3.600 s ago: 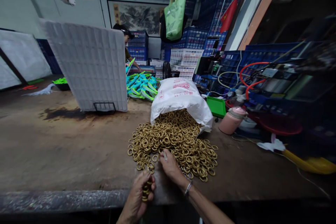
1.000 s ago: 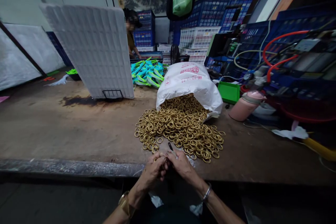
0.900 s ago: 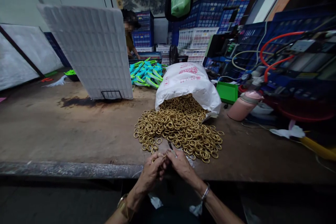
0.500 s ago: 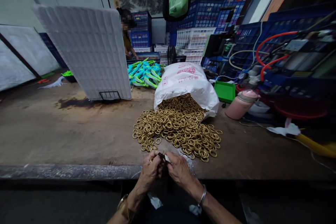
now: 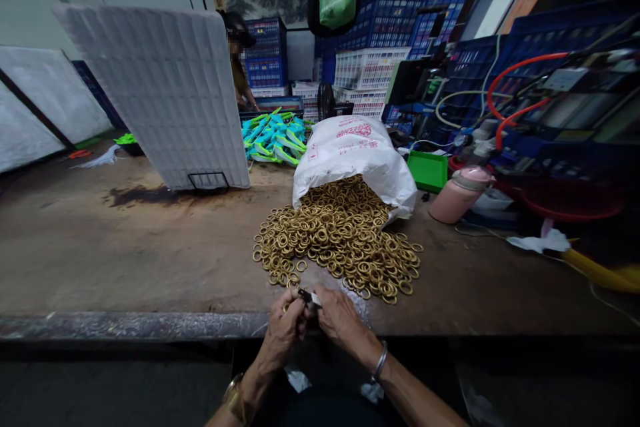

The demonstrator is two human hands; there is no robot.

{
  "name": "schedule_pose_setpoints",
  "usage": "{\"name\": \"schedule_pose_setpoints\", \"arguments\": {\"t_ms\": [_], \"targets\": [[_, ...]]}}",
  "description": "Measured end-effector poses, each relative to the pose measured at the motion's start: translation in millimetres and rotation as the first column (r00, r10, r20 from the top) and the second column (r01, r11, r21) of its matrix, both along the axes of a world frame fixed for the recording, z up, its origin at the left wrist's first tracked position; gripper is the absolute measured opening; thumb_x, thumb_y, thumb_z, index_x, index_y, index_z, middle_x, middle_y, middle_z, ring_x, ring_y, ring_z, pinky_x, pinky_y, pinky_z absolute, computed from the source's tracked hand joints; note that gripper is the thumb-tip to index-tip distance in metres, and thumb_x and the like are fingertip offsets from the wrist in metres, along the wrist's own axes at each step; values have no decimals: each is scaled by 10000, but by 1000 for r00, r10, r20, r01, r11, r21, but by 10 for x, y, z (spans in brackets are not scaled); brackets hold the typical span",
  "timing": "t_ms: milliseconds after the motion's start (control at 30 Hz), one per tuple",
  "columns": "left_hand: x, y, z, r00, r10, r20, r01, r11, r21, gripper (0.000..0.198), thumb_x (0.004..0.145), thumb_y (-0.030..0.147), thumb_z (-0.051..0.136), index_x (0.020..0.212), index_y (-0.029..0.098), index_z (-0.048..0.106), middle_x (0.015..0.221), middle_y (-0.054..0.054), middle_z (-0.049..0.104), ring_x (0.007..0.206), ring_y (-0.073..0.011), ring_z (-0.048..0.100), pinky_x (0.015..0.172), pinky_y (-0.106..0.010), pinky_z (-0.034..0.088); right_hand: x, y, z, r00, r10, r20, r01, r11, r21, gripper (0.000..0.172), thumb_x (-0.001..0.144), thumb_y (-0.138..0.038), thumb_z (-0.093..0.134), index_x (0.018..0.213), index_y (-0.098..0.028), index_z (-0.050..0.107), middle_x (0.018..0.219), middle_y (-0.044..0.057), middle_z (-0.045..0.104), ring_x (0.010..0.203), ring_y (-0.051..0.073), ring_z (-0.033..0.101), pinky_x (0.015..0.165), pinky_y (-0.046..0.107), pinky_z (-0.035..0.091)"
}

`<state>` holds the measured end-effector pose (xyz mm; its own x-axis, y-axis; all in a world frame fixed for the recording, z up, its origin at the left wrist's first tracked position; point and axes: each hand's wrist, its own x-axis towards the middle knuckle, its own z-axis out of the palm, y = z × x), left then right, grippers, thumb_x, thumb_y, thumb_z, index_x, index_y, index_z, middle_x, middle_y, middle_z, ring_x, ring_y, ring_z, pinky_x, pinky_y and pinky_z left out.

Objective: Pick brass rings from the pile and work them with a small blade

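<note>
My left hand (image 5: 285,321) is closed at the table's front edge, with a brass-coloured ring (image 5: 286,307) showing between its fingers. Pinched in my right hand (image 5: 343,320) is a small tool (image 5: 313,297) with a pale part and a dark end; its exact kind is unclear. That dark end reaches the left fingertips, and the contact there is partly hidden. Just beyond both hands lies a heap of brass-coloured rings (image 5: 340,240), spilling from the mouth of a white sack (image 5: 350,147) that rests on its side.
A ribbed white panel (image 5: 165,100) stands upright on the wooden table (image 5: 125,260). Blue-green plastic pieces (image 5: 275,137) are piled behind. To the right are a green tray (image 5: 427,171), a pink bottle (image 5: 461,195) and red hoses (image 5: 520,67). Another person (image 5: 240,77) is at the back.
Both hands stay together in nearly the same pose, with the small tool tilted slightly. The whole view has shifted a little; the heap and the sack look the same.
</note>
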<state>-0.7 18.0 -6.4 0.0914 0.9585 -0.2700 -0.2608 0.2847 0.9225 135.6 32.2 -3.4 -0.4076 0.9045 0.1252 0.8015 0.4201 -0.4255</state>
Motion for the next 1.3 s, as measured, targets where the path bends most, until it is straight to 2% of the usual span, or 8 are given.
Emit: {"name": "schedule_pose_setpoints", "arguments": {"t_ms": [100,233,333,433,533,700,933,1300], "targets": [[-51,-72,65,1000,-3,11,3,1000,-6,244,714,399,538,676,171,459,545,58,475,354,-22,333,338,-145,263,-3,65,-44,997,-31,75,32,999,-11,222,709,-90,406,884,-175,512,661,24,571,609,148,505,542,256,272],[-116,-189,264,993,-97,65,97,995,-2,248,713,395,567,693,161,489,529,45,487,344,-23,329,330,-149,251,93,244,-30,964,-187,190,207,975,-87,200,737,-91,391,853,-156,542,593,32,566,519,134,488,500,262,234],[-143,-210,335,975,-112,194,115,993,-3,224,721,368,574,703,163,483,548,42,498,340,-20,316,325,-150,249,115,304,38,983,-182,-6,181,981,-74,148,766,-152,386,781,-179,530,584,4,532,529,122,464,514,244,267],[-158,-189,301,970,-87,228,93,996,-14,190,744,336,559,722,165,480,574,44,498,353,-17,324,336,-144,260,37,244,170,925,-191,-330,144,976,-162,260,842,-293,317,704,-190,511,580,-13,495,536,112,440,529,228,313],[-162,-173,248,977,-92,195,96,995,-9,185,764,336,538,732,163,482,579,43,495,358,-16,332,346,-144,266,-59,141,316,840,-200,-504,66,960,-272,327,845,-406,316,731,-184,527,563,-26,462,533,110,423,518,224,329],[-148,-163,237,985,-117,128,115,993,24,234,761,360,537,667,157,468,504,61,434,349,-19,322,347,-145,257,-138,67,348,810,-126,-573,-109,927,-358,269,810,-398,407,730,-175,532,625,-26,496,595,103,442,540,208,338],[-139,-148,185,985,-112,132,110,994,23,221,743,353,549,669,161,469,505,62,435,358,-28,334,352,-149,275,-160,91,255,765,-136,-630,-176,896,-408,272,812,-388,405,693,-172,517,615,-18,507,602,107,456,535,208,346],[-137,-161,127,985,-103,139,105,995,-4,216,733,365,558,716,163,484,536,51,482,355,-26,341,349,-152,275,-156,101,247,761,-212,-613,-124,880,-459,322,817,-407,369,622,-180,487,533,-30,471,508,98,415,486,216,328]]}}
